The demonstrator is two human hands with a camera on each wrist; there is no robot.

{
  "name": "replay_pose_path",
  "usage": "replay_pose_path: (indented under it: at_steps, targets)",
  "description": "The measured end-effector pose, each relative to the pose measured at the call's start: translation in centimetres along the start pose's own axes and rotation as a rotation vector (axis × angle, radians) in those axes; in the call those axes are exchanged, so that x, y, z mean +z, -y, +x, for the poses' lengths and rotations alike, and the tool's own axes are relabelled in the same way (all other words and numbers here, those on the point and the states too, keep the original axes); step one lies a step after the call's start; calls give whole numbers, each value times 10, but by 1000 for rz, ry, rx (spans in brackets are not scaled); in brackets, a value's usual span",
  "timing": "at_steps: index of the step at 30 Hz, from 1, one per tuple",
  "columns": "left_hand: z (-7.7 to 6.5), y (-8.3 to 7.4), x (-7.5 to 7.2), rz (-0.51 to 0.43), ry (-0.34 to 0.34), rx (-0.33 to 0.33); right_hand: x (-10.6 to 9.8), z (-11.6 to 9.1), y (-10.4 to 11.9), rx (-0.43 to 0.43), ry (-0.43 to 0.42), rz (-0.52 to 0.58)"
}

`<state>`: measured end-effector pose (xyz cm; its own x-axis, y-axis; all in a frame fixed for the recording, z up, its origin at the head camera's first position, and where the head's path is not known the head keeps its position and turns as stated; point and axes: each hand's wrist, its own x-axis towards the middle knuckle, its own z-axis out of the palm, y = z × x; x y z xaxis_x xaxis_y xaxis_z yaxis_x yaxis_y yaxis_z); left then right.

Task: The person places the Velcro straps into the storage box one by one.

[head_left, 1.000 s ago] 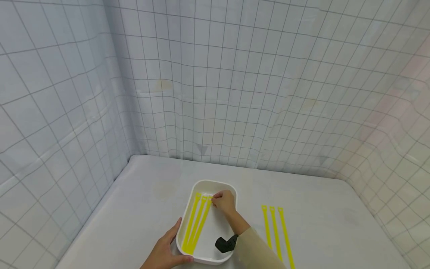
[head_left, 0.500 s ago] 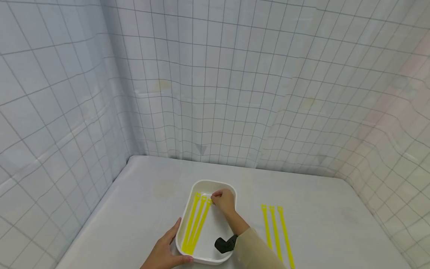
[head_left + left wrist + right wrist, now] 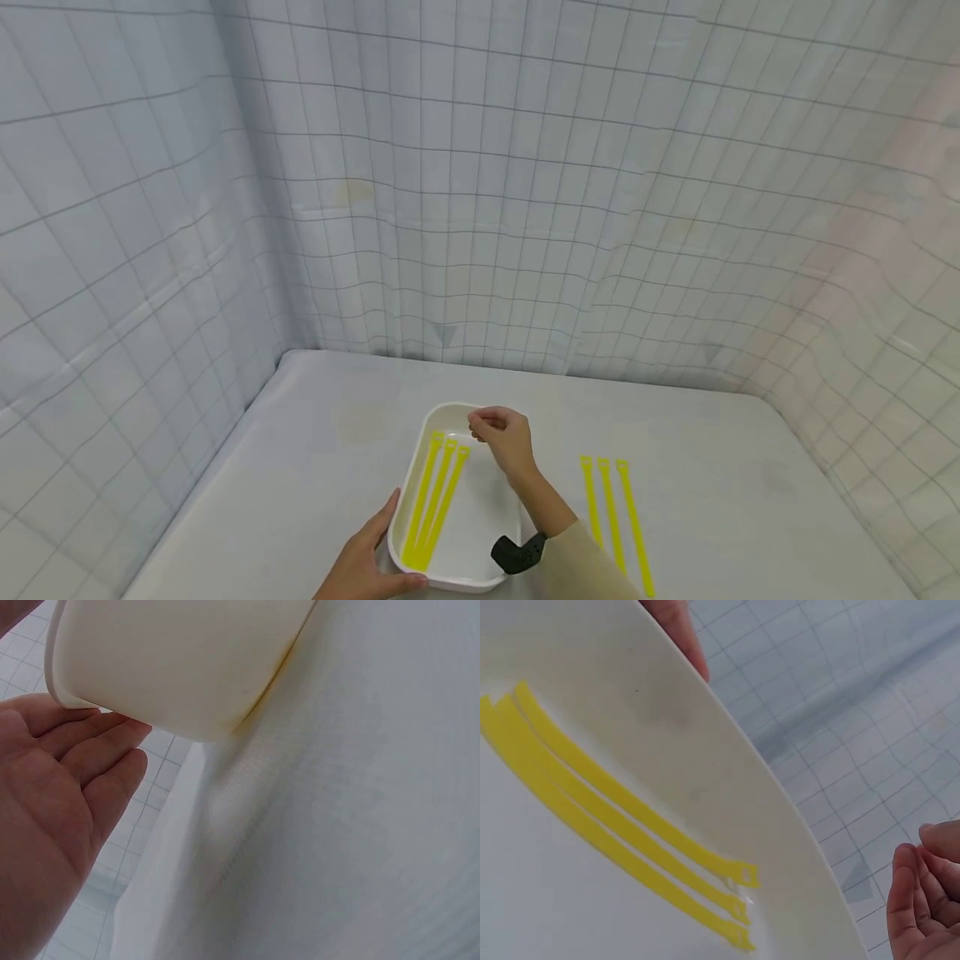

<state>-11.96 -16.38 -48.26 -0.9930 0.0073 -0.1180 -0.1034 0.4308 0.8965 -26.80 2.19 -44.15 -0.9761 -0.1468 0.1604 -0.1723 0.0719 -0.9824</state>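
A white rectangular tray (image 3: 483,517) sits on the table with three yellow flat cable straps (image 3: 438,500) in its left half, slotted heads at the far end. My left hand (image 3: 363,558) holds the tray's near left corner, thumb on the front rim, fingers along the left wall. In the left wrist view those fingers (image 3: 105,746) reach just under the rim. My right hand (image 3: 510,442) is over the tray's far right part, beyond the strap heads. Its fingers are curled with the thumb tip close to the index finger, and nothing shows between them in the right wrist view.
Right of the tray, three more yellow straps (image 3: 611,508) lie side by side on the white-covered table (image 3: 720,492). A black wrist device (image 3: 517,554) overlaps the tray's near right corner. Grid-patterned white curtains (image 3: 465,208) hang behind and on both sides.
My right hand has lifted off the rightmost strap in the tray and moved slightly away from it, leaving that strap lying beside the other two. The left hand stays on the tray.
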Motion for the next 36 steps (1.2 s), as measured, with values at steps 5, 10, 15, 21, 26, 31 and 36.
replay_pose_path:
  at_steps: [5,10,15,21,26,31,36]
  targets:
    - [0,-1,0,0,-2,17,-16,-7,11,21,5,10]
    - [-1,1,0,-47,15,21,-31,-11,0,23,-3,4]
    - [-3,2,-1,-92,46,21,-46,-14,-6,22,-21,-8]
    - [-3,-2,-3,-86,47,13,-63,-21,14,40,-76,-46]
    - [-3,-3,-4,-78,42,9,-83,-18,-2,60,-155,-81]
    - [-2,-4,-3,-63,33,-12,-104,-16,-22,83,-226,-107]
    - [-2,-4,-1,-49,23,-22,-118,-20,-28,97,-268,-120]
